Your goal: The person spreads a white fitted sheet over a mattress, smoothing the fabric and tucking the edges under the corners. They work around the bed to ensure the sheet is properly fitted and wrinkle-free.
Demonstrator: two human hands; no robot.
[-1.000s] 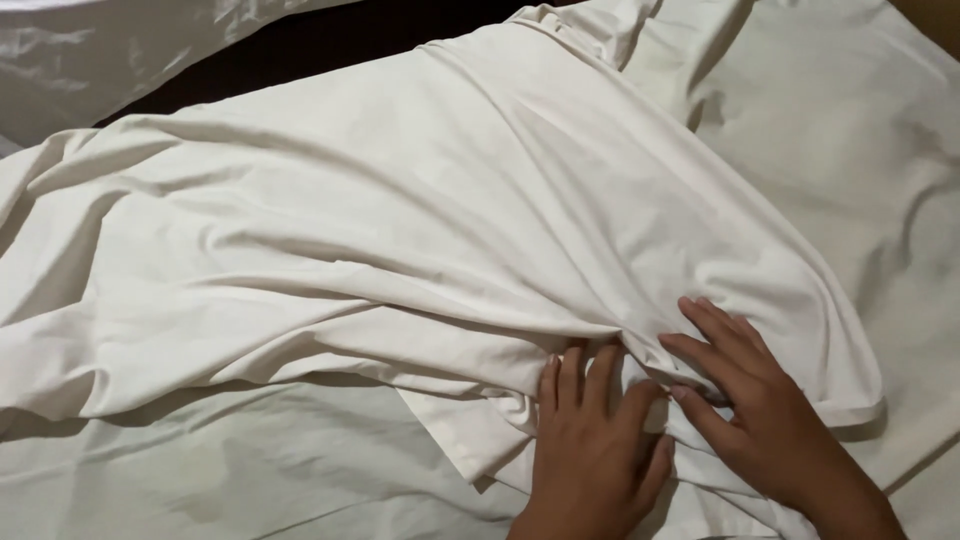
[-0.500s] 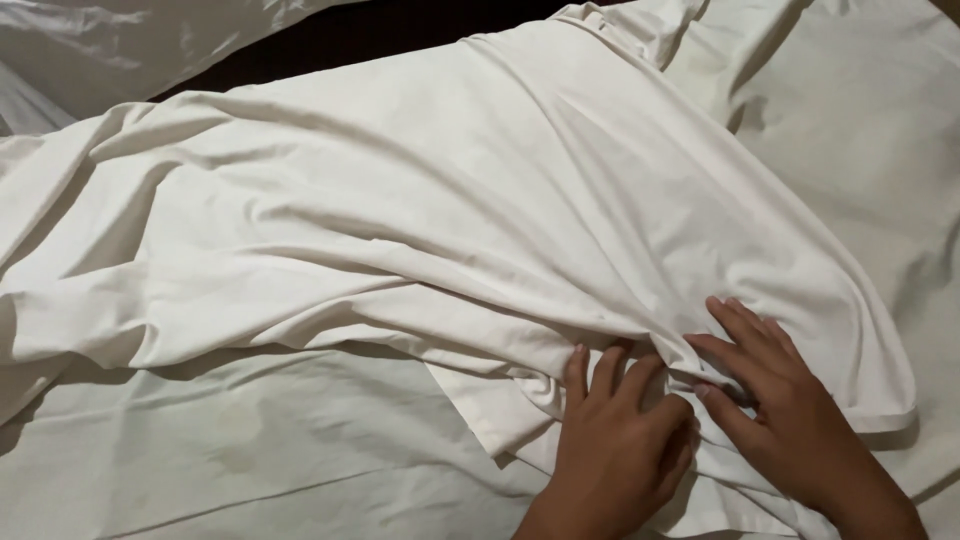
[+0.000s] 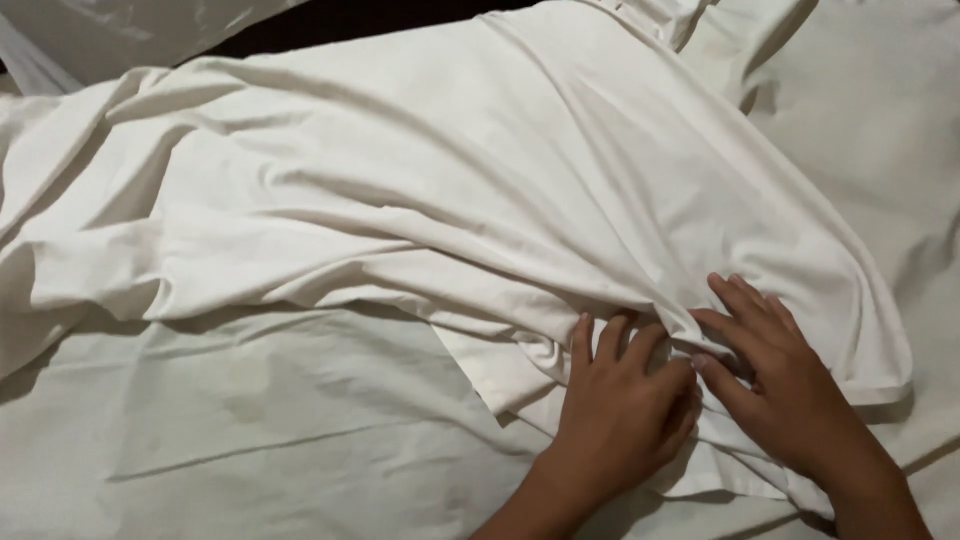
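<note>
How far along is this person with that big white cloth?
Early, it seems. Done: the crumpled white cloth lies spread over a flatter white sheet. In hand: the left hand and right hand press side by side on the cloth's bunched near edge, fingers among the folds. Left: most of the cloth is full of wrinkles and loose ridges, with no neat fold visible anywhere.

A bed covered with a flat, creased white cotton sheet (image 3: 250, 440) carries everything and fills the near and right of the scene. Directly on it lies a bunched, wrinkled white fabric cover (image 3: 450, 190), stretching from the far left across to the near right. At the far edge a dark strip (image 3: 330, 20) shows beyond the bedding.
</note>
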